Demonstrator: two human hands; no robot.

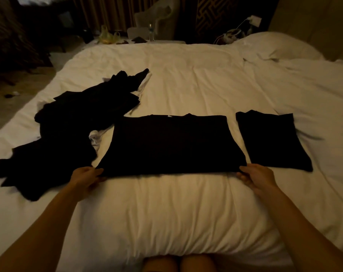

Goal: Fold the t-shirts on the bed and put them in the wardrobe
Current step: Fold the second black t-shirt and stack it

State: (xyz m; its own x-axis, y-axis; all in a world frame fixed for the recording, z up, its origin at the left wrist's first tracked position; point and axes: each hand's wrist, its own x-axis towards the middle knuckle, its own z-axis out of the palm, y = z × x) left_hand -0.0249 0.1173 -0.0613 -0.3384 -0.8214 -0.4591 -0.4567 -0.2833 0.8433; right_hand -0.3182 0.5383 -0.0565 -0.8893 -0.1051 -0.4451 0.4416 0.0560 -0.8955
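Here, left hand (86, 177) fingers pinching black t-shirt (170, 144) near corner, right hand (257, 178) likewise (fingertips tucked under).

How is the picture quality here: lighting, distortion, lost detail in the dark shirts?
Head view: dim, warm light; the black t-shirt, gripped by the left hand and right hand, reads as a flat silhouette, folds lost; wide-angle lens bows the bed; the far background is dark and soft.
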